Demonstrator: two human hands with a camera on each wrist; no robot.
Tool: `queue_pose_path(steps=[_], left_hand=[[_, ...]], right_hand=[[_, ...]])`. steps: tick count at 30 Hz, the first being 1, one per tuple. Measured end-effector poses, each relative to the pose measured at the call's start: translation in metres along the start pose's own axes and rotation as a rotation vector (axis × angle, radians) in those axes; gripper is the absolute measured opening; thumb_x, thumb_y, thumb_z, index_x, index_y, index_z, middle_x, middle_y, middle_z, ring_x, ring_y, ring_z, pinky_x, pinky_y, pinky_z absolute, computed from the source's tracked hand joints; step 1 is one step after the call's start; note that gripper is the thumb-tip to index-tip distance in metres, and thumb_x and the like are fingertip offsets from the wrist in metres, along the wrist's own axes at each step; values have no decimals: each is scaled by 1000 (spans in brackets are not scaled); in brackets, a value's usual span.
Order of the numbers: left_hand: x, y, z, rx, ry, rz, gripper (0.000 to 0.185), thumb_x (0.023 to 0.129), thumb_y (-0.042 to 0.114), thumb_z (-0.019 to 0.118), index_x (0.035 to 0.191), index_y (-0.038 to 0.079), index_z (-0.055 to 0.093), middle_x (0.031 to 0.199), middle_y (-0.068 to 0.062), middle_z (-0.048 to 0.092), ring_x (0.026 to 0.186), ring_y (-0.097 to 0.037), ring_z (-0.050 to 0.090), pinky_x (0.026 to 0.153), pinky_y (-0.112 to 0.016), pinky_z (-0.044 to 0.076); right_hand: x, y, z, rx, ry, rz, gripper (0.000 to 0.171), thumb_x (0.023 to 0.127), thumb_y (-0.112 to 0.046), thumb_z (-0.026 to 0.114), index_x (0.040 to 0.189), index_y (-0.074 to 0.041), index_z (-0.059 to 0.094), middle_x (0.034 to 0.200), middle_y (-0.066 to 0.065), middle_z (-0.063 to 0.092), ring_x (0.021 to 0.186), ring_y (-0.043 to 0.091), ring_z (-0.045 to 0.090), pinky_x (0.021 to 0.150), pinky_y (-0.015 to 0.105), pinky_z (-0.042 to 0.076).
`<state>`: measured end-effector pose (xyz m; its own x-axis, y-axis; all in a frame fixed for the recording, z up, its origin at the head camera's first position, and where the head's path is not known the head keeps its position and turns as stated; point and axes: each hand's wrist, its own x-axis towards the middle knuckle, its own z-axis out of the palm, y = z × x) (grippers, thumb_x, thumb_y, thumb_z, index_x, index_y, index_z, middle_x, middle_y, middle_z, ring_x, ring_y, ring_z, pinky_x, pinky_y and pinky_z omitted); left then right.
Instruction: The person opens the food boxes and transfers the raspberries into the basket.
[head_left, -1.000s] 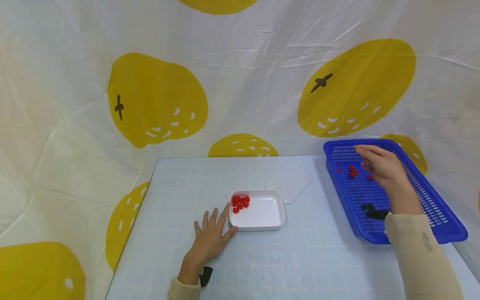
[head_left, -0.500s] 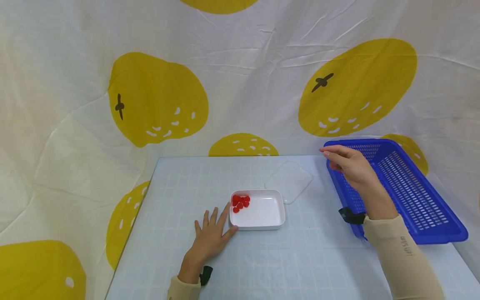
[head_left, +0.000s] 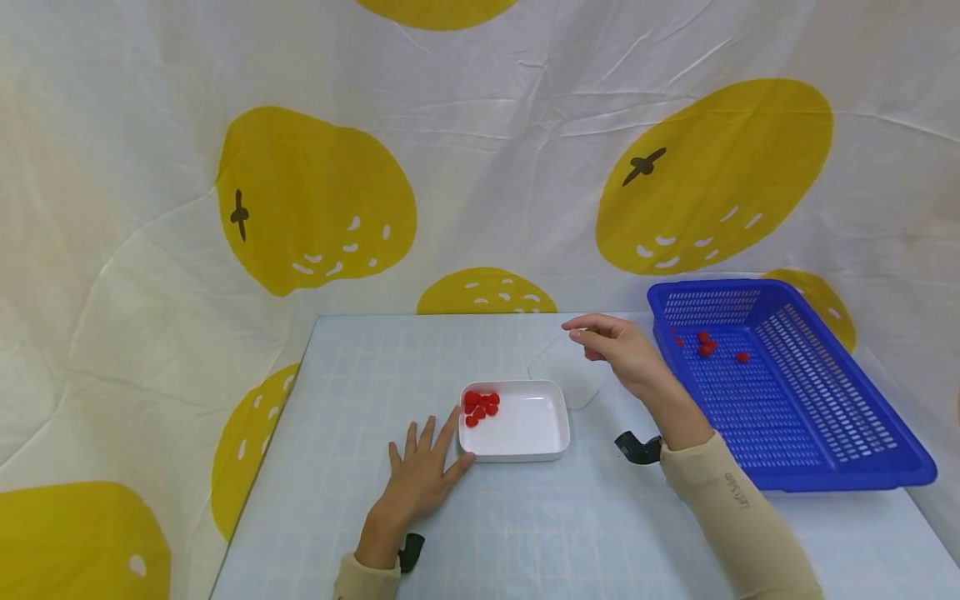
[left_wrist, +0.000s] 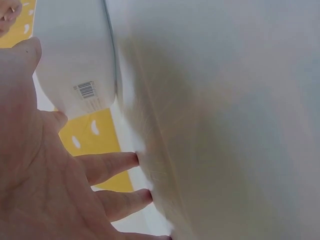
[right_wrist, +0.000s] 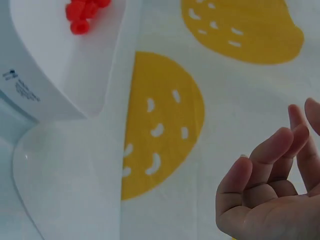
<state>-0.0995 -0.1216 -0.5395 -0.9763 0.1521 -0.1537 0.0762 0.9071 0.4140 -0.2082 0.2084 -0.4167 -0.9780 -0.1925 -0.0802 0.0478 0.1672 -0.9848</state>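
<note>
- Right hand's grip (head_left: 615,346): in the air between the white tray (head_left: 551,454) and the blue basket (head_left: 832,392), over the clear lid (head_left: 577,367); fingers loosely curled, tips drawn toward the thumb. Wrist view shows no red piece between them, head view too small to settle it, so cannot tell if it carries anything
- Left hand's grip (head_left: 420,475): flat on the worktop (head_left: 525,525), fingers straight and spread, index and thumb against the tray's left short wall, holding nothing; reads as bracing the tray so it won't slide
- Red pieces (head_left: 480,404): small cluster in the tray's far-left corner, touching each other; a few more red pieces (head_left: 705,343) lie scattered in the basket's far-left part
- Tray sits right of the left hand, near-left of the lid, well left of the basket
- Tray long axis runs left-right across the worktop, open side up; basket long axis runs diagonally, far-left to near-right
- Red pieces are roundish, no clear long axis or heading visible
</note>
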Motion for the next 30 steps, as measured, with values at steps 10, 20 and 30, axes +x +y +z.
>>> queue_pose_path(steps=[10,20,30], left_hand=[[-1,1,0,-3,7,7,83,94,66,52,161,34,17,161,-20,26,146,-50,12,107,-77,2],[-1,1,0,16,7,5,83,93,66,53,161,34,17,161,-20,27,146,-51,12,107,-77,3],[0,0,-2,-5,3,17,82,94,66,51,161,34,16,159,-22,28,145,-53,14,106,-79,3]], right_hand=[[5,22,51,21,-82,17,29,97,-24,68,119,-6,72,123,12,63,111,33,52,94,46,47],[7,53,89,17,-112,67,31,97,-24,68,120,-4,71,115,12,67,114,44,52,93,48,48],[12,79,107,16,-142,68,23,97,-20,67,115,-8,74,107,6,67,98,35,56,80,37,51]])
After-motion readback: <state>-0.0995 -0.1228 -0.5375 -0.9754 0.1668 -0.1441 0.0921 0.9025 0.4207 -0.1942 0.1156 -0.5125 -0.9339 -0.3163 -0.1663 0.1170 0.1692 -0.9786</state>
